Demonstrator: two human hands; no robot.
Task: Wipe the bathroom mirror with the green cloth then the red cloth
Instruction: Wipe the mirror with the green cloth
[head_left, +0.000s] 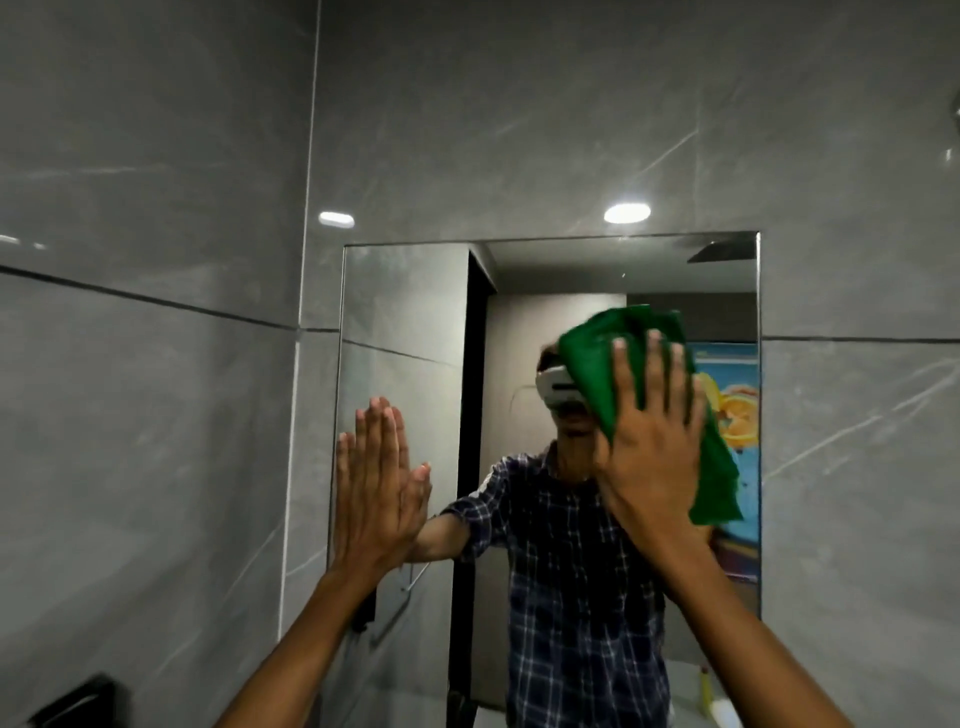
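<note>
A frameless rectangular mirror (405, 312) hangs on the grey tiled wall ahead. My right hand (649, 441) presses a crumpled green cloth (592, 353) flat against the glass, right of centre and in its upper half, fingers spread over the cloth. My left hand (371, 478) rests flat on the mirror's left edge, fingers straight and together, holding nothing. The mirror shows a person in a plaid shirt and both arms reflected. No red cloth is in view.
Grey marble-look tiles (156, 364) cover the wall left, above and right of the mirror. A dark object (78, 701) sits at the bottom left corner. The reflection shows a dark doorway and a colourful poster behind me.
</note>
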